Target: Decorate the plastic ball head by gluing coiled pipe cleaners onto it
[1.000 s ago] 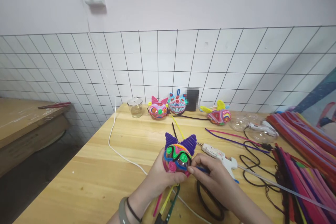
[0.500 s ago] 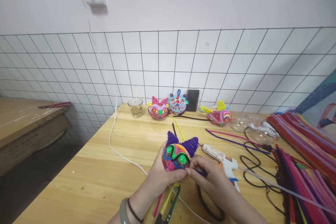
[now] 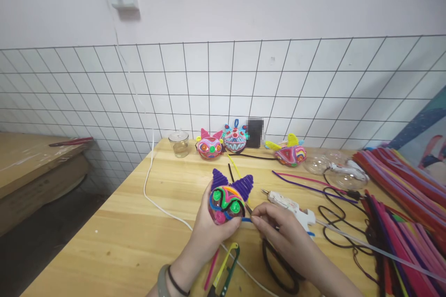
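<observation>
My left hand (image 3: 209,234) is wrapped round a clear ball covered in coloured pipe cleaners (image 3: 226,198), with two purple ears, green eyes and a pink nose, held a little above the wooden table (image 3: 139,236). My right hand (image 3: 278,232) pinches the end of a blue pipe cleaner (image 3: 247,219) right at the ball's lower right side. A white hot glue gun (image 3: 291,206) lies on the table just beyond my right hand.
Three finished pipe-cleaner heads (image 3: 209,145) (image 3: 235,138) (image 3: 287,152) and a small glass jar (image 3: 179,143) stand at the back by the wire grid. Bundles of pipe cleaners (image 3: 400,195) lie at the right. Snips (image 3: 225,274), black cords (image 3: 278,269) and a white cable (image 3: 153,195) are near me.
My left hand has shifted the ball slightly left and up. My right fingers have drawn a little away, so a short stretch of blue pipe cleaner now shows between them and the ball.
</observation>
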### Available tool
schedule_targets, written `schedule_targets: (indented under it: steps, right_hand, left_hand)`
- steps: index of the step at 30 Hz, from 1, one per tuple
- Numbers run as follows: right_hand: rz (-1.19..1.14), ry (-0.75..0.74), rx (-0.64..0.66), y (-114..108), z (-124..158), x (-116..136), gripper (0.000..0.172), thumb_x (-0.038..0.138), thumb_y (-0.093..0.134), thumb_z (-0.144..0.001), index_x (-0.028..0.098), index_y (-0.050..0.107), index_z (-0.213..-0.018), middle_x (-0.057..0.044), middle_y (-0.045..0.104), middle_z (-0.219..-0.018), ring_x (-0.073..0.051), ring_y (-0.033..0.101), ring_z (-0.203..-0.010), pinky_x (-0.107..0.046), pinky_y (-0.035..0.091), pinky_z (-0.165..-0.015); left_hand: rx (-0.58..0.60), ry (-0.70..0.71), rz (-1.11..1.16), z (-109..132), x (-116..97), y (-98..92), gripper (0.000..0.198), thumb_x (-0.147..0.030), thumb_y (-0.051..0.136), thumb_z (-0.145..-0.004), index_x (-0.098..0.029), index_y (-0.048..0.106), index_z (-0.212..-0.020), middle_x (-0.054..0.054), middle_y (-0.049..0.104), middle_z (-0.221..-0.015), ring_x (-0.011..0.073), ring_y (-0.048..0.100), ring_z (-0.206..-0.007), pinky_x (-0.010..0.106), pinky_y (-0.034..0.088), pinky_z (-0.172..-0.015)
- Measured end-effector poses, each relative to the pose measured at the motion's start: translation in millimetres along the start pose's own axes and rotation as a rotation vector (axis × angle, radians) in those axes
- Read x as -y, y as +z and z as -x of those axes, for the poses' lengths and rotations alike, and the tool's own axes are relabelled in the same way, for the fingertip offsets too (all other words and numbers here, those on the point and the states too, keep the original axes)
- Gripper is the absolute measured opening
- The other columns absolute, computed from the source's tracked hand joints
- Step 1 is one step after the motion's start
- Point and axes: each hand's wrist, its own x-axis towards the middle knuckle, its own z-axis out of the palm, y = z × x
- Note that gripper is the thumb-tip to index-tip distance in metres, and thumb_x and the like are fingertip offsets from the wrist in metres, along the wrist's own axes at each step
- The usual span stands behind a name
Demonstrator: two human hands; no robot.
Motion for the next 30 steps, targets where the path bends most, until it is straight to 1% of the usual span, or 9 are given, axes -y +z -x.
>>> schedule_targets:
  steps: [4, 7, 9, 11, 16, 21, 25, 27, 30]
  right_hand:
    - [0.061, -0.043, -0.047, -3.6, -0.8, -8.0, 0.018, 0.034, 0.046, -0.094, 0.023, 0.06, -0.089, 0.0, 0.063, -0.077, -0.018, 0.061, -0.072, -0.029, 0.047, -0.065]
    - [0.148, -0.212, -0.176, -2.3, -1.6, -16.9, 0.012, 0.029, 0.047, -0.094, 0.024, 0.057, -0.091, -0.005, 0.066, -0.094, -0.021, 0.062, -0.093, -0.036, 0.048, -0.081]
    - [0.208, -0.332, -0.267, 0.1, -2.1, -21.5, 0.007, 0.026, 0.049, -0.094, 0.024, 0.055, -0.093, -0.007, 0.065, -0.101, -0.023, 0.059, -0.101, -0.04, 0.047, -0.085]
    - [0.246, -0.4, -0.317, 3.3, -2.6, -23.8, 0.004, 0.023, 0.05, -0.093, 0.024, 0.054, -0.094, -0.008, 0.063, -0.103, -0.024, 0.057, -0.104, -0.042, 0.047, -0.086]
    - [0.286, -0.455, -0.312, 10.9, -2.6, -21.7, 0.006, 0.019, 0.052, -0.093, 0.024, 0.052, -0.097, -0.008, 0.062, -0.103, -0.024, 0.053, -0.108, -0.044, 0.045, -0.09]
    - [0.319, -0.551, -0.406, 11.4, 2.8, -11.6, 0.009, 0.014, 0.054, -0.091, 0.021, 0.053, -0.095, -0.008, 0.061, -0.1, -0.023, 0.053, -0.103, -0.043, 0.042, -0.09]
    - [0.328, -0.661, -0.426, 11.1, 6.6, -4.4, 0.011, 0.008, 0.051, -0.091, 0.018, 0.054, -0.095, -0.009, 0.06, -0.095, -0.023, 0.053, -0.099, -0.042, 0.042, -0.088]
    - [0.348, -0.651, -0.435, 11.4, 6.2, -4.5, 0.012, 0.008, 0.051, -0.09, 0.017, 0.055, -0.095, -0.009, 0.061, -0.097, -0.023, 0.053, -0.101, -0.042, 0.042, -0.09]
    - [0.385, -0.562, -0.448, 12.5, 3.9, -8.7, 0.011, 0.014, 0.053, -0.092, 0.018, 0.054, -0.102, -0.01, 0.061, -0.105, -0.025, 0.052, -0.107, -0.044, 0.04, -0.093]
  left_hand:
    - [-0.12, 0.07, -0.216, -4.4, -0.4, -2.6, 0.093, -0.022, 0.079, -0.061, -0.018, 0.027, -0.139, 0.017, 0.055, -0.128, 0.0302, 0.056, -0.115, 0.044, 0.043, -0.1]
    - [-0.167, 0.117, -0.38, -4.4, 1.1, -5.1, 0.097, -0.022, 0.079, -0.06, -0.017, 0.026, -0.141, 0.019, 0.05, -0.134, 0.0322, 0.051, -0.121, 0.047, 0.038, -0.104]
    - [-0.205, 0.141, -0.417, -2.9, 1.9, -5.5, 0.099, -0.022, 0.081, -0.057, -0.017, 0.029, -0.141, 0.019, 0.05, -0.134, 0.0332, 0.05, -0.123, 0.047, 0.036, -0.105]
    - [-0.236, 0.155, -0.378, -1.5, 2.1, -4.6, 0.098, -0.02, 0.082, -0.053, -0.018, 0.035, -0.139, 0.018, 0.053, -0.132, 0.0339, 0.05, -0.123, 0.047, 0.037, -0.105]
    - [-0.262, 0.141, -0.242, -3.2, -3.1, -0.3, 0.093, -0.018, 0.082, -0.05, -0.019, 0.041, -0.134, 0.015, 0.06, -0.124, 0.0322, 0.057, -0.116, 0.043, 0.043, -0.1]
    - [-0.221, 0.006, -0.082, -6.8, -12.1, -1.9, 0.077, -0.027, 0.081, -0.057, -0.015, 0.047, -0.124, 0.015, 0.066, -0.113, 0.0287, 0.064, -0.103, 0.039, 0.049, -0.092]
    - [-0.264, -0.064, 0.044, -6.6, -11.1, -4.8, 0.062, -0.031, 0.082, -0.058, -0.015, 0.058, -0.114, 0.011, 0.071, -0.102, 0.0275, 0.065, -0.099, 0.039, 0.048, -0.091]
    - [-0.266, -0.078, 0.093, -6.4, -9.1, -4.9, 0.057, -0.031, 0.081, -0.06, -0.016, 0.06, -0.111, 0.01, 0.072, -0.101, 0.027, 0.065, -0.098, 0.039, 0.047, -0.092]
    - [-0.244, -0.105, 0.127, -6.3, -6.6, -4.7, 0.054, -0.031, 0.081, -0.061, -0.015, 0.062, -0.108, 0.01, 0.072, -0.1, 0.0261, 0.065, -0.097, 0.039, 0.046, -0.094]
